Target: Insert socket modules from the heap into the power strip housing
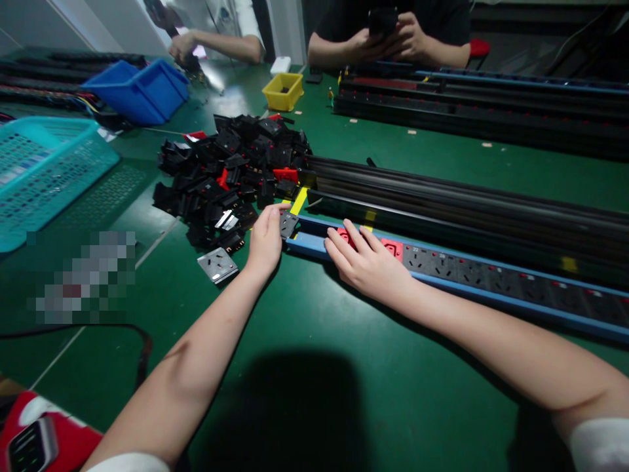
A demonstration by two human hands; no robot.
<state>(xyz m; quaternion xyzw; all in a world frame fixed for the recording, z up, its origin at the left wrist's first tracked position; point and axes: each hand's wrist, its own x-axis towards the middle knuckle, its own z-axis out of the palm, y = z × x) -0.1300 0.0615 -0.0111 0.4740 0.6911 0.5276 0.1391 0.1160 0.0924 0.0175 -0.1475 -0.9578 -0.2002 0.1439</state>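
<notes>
At the left end of a long blue channel, my left hand is closed on a black socket module. Farther right, my right hand lies with fingers spread over a red socket module seated in the channel. Another red socket shows beside that hand, partly covered by it. Black socket modules fill the channel from there to the right. Below my left hand rests a loose grey-faced socket module on the green table.
A heap of black and red modules lies left of centre. Black rails run behind the channel. A turquoise basket, blue bin and yellow bin stand around. Across the table, a person holds a phone.
</notes>
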